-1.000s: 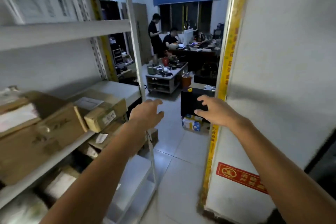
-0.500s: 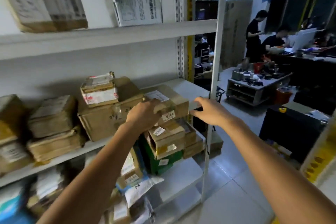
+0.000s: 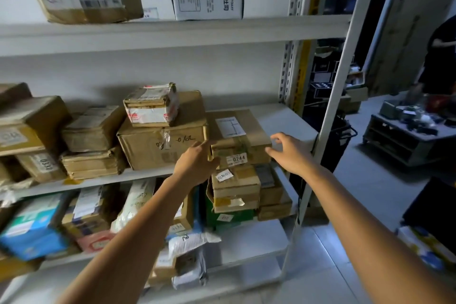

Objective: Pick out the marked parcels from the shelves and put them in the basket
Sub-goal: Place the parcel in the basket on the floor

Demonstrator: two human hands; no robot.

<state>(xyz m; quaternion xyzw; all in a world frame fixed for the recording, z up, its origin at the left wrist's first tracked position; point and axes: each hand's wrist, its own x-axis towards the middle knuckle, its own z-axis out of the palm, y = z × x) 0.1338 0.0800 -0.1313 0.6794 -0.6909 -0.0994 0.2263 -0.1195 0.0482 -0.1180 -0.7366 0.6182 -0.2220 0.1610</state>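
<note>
Head view: both hands flanked the 0244 parcel (image 3: 237, 131)

Since 0.5 s earlier the view had swung left and drawn closer. The parcel sat on the middle shelf (image 3: 283, 118). Against its left end the left hand (image 3: 197, 163) lay straight-fingered, beside a larger box (image 3: 158, 148). At its right end the right hand (image 3: 291, 153) hovered, fingers spread, released, grasping nothing.

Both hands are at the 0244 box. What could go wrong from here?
The 0244 box sits flush against the larger carton; the left hand squeezing between them might drag that carton and tip the small taped parcel stacked on it. The right hand is open beside the box's corner, so a one-sided pull could swing it off the shelf.
</note>
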